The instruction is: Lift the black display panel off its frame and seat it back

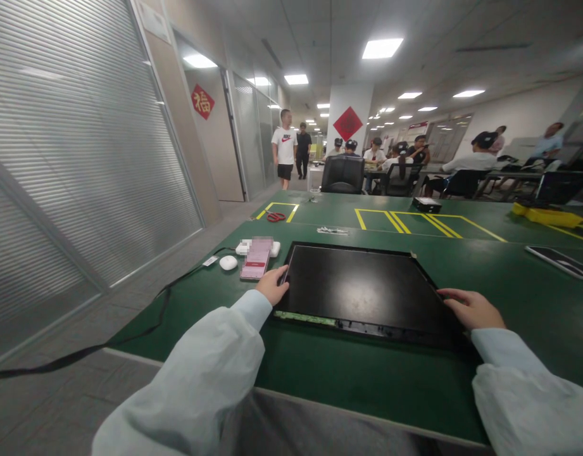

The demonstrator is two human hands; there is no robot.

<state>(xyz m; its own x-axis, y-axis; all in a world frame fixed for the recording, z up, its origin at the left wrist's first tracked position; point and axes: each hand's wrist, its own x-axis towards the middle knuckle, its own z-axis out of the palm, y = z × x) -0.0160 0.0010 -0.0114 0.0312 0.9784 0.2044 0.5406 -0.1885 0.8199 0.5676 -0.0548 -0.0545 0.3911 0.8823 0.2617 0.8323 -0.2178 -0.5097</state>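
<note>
A large black flat panel (362, 291) lies on the green table (329, 373) right in front of me. My left hand (272, 285) rests on the panel's left edge, fingers curled over the rim. At the panel's right edge sits my right hand (469, 307), fingers stretched flat along the side. Both arms wear pale blue sleeves. A strip of green circuit board shows along the panel's near edge.
Left of the panel lie a phone (256, 258), a white mouse-like object (228, 262) and a black cable (168, 297) trailing off the table. Red scissors (276, 216), a small black box (426, 204), yellow cloth (547, 215) and another dark panel (559, 261) sit farther off. Several people stand or sit at the back.
</note>
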